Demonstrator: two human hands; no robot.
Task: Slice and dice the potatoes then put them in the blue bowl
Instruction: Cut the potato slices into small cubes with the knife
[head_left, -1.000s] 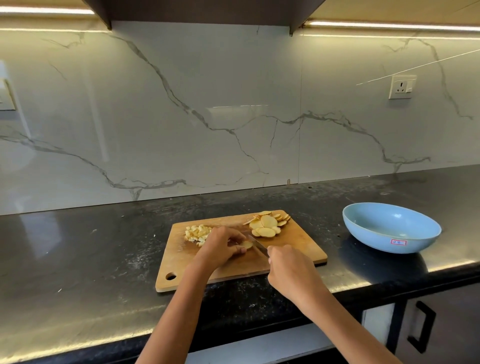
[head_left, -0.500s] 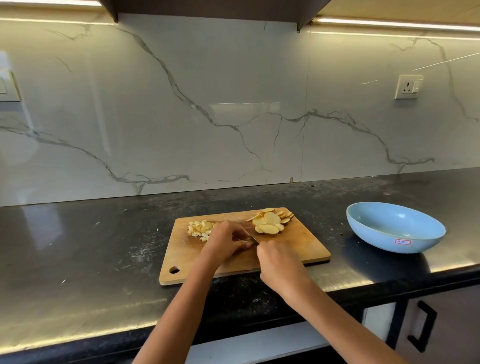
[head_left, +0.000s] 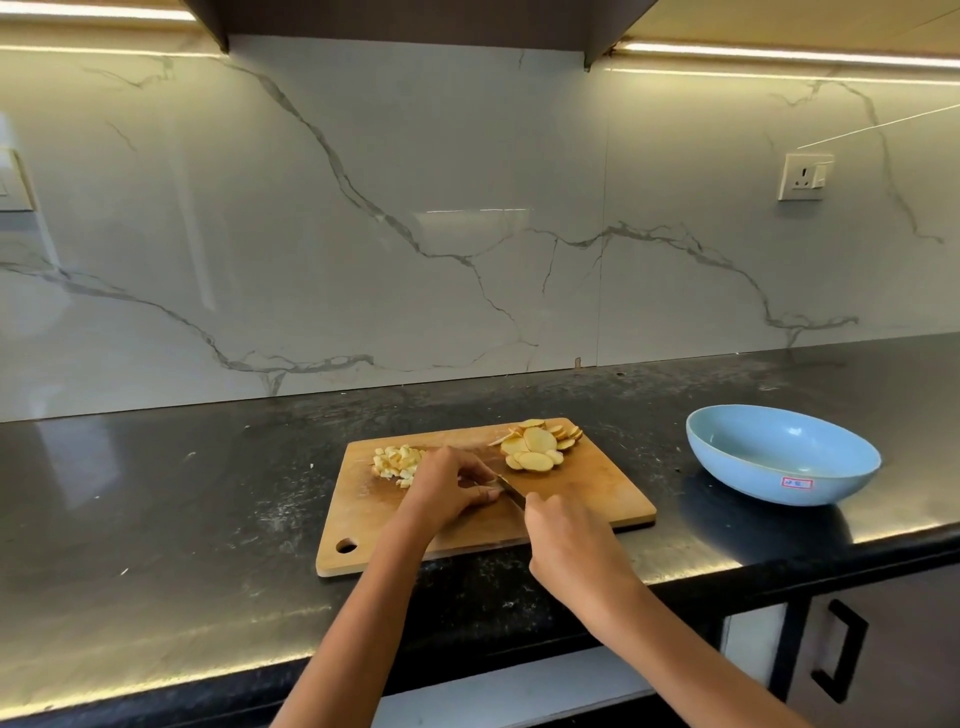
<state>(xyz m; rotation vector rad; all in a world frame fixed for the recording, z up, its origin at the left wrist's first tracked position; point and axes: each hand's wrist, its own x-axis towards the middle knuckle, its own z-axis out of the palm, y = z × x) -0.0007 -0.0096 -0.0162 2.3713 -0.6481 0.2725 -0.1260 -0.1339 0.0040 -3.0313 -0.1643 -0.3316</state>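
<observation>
The potato slices (head_left: 537, 446) lay heaped at the board's one o'clock corner, the diced pile (head_left: 395, 460) at ten o'clock. Your left hand (head_left: 449, 486) curled over a piece I could not see, fingertips touching the knife (head_left: 511, 492) gripped in your right hand (head_left: 569, 540). A slip there could have nicked them. The blue bowl (head_left: 782, 457) sat empty at three o'clock.

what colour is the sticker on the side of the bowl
White with a red border and red marks, on the blue bowl's near side; seen in the head view.
</observation>
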